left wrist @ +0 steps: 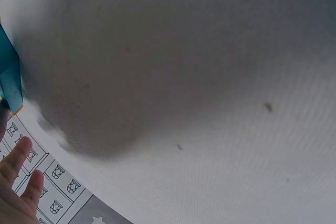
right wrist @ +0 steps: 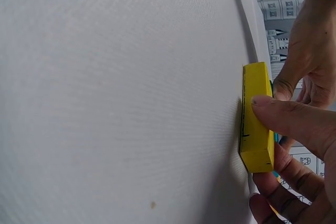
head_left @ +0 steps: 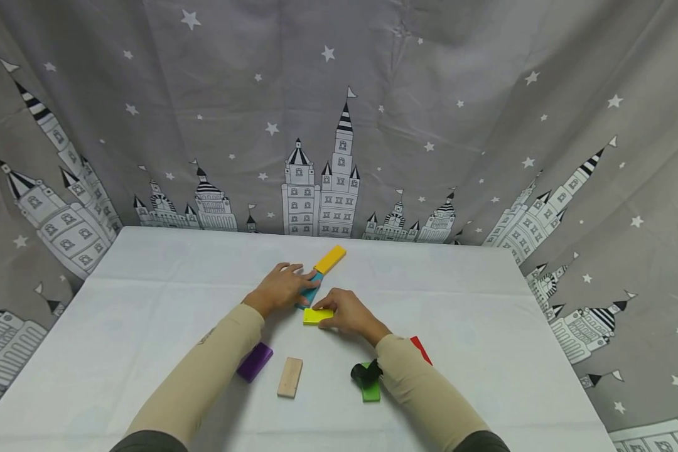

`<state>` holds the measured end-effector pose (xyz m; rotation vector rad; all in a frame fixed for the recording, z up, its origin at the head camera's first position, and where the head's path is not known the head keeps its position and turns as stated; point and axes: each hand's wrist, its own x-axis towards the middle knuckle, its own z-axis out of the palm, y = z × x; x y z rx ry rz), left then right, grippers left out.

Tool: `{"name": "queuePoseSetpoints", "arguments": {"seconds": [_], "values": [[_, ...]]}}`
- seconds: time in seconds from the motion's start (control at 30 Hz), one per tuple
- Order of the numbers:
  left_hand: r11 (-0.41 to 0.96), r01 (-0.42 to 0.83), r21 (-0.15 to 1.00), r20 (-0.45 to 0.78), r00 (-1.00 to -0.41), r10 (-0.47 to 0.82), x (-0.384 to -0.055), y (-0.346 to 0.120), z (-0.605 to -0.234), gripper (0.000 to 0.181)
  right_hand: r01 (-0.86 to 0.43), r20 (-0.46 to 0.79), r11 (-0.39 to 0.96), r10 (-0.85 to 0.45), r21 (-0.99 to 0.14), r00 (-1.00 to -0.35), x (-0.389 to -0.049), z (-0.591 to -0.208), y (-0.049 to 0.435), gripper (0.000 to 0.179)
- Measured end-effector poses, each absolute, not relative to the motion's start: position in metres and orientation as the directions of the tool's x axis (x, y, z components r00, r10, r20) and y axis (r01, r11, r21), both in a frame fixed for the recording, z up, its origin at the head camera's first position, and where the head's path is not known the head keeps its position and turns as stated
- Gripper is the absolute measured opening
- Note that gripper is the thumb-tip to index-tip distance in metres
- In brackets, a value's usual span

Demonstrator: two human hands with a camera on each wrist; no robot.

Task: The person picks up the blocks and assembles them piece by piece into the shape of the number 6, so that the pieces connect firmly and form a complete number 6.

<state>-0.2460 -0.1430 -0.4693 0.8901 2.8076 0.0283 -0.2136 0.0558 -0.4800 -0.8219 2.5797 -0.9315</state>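
My left hand (head_left: pixel 280 290) holds a blue block (head_left: pixel 311 292) near the middle of the table, and its fingers cover part of the block. An orange-yellow block (head_left: pixel 330 258) touches the blue block's far end, in line with it. My right hand (head_left: pixel 347 312) pinches a bright yellow block (head_left: pixel 317 316) between thumb and fingers, close to the blue block's near end. The right wrist view shows the thumb on one face of the yellow block (right wrist: pixel 257 124). At the left wrist view's edge, part of the blue block (left wrist: pixel 10 72) shows, with two fingers spread away.
Nearer me lie a purple block (head_left: pixel 255 363) beside the left sleeve, a plain wooden block (head_left: pixel 290 377), a green block (head_left: pixel 371 392) partly behind a black wrist device (head_left: pixel 366 375), and a red block (head_left: pixel 420 349) partly behind the right sleeve. A grey castle-print curtain (head_left: pixel 231 94) hangs behind.
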Motion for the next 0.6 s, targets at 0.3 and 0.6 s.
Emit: {"name": "queuePoseSetpoints", "arguments": {"seconds": [0.3, 0.6], "values": [[0.820, 0.568, 0.074, -0.190, -0.799, 0.570, -0.245, -0.142, -0.467, 0.059, -0.400, -0.090, 0.652, -0.583, -0.644, -0.807, -0.213, -0.479, 0.056, 0.035], [0.813, 0.579, 0.058, -0.202, -0.791, 0.577, -0.247, -0.144, -0.469, 0.060, -0.365, -0.101, 0.626, -0.581, -0.689, -0.808, -0.217, -0.471, 0.084, 0.042]]}}
